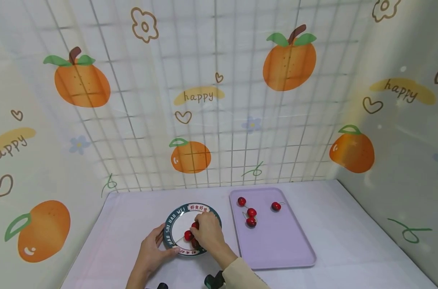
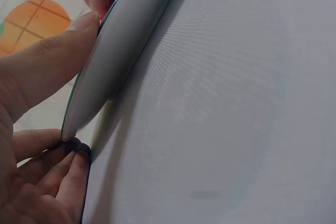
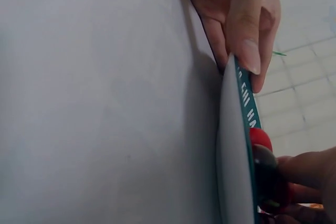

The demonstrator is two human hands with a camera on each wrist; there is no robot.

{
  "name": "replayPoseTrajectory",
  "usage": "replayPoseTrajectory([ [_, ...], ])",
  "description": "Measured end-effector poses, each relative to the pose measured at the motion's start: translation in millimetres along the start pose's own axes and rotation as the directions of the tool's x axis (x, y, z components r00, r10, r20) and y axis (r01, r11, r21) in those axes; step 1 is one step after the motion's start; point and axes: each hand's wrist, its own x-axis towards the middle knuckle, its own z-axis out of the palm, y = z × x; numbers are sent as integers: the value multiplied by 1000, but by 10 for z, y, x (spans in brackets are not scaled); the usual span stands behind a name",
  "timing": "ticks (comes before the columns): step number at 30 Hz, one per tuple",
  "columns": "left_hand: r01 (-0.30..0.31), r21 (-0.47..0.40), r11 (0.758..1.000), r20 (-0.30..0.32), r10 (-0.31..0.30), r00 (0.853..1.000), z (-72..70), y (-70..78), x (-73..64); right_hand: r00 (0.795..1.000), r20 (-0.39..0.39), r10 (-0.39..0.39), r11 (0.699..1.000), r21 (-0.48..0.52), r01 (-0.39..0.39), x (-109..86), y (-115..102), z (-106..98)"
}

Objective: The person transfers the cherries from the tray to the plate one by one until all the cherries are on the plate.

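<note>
A white plate with a dark green lettered rim [image 1: 169, 224] stands on the table, several red cherries [image 1: 188, 235] on it. My left hand [image 1: 151, 251] grips its left edge, the thumb lying over the rim and the fingers at the outer side. Over the plate's right half, my right hand [image 1: 208, 233] has its fingertips down among the cherries, pinching at a cherry. A dark cherry [image 3: 265, 162] shows right at its thumb in the right wrist view. The left wrist view catches the plate's pale underside [image 2: 121, 40], with the left thumb on the edge.
To the right of the plate lies a light purple tray [image 1: 276, 245], with several stemmed cherries [image 1: 251, 212] toward its far left and one cherry [image 1: 276, 206] at the far right. A white cloth covers the table [image 1: 334, 224]. Printed curtains [image 1: 233, 132] surround its back and sides.
</note>
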Motion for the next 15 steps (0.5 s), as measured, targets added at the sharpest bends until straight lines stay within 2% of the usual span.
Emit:
replayPoseTrajectory([
  [8, -41, -29, 999, 7, 41, 999, -11, -7, -3, 1000, 0, -13, 999, -47, 13, 23, 17, 46],
  [15, -28, -16, 999, 3, 28, 1000, -4, -33, -5, 999, 15, -40, 996, -82, 41, 7, 14, 66],
])
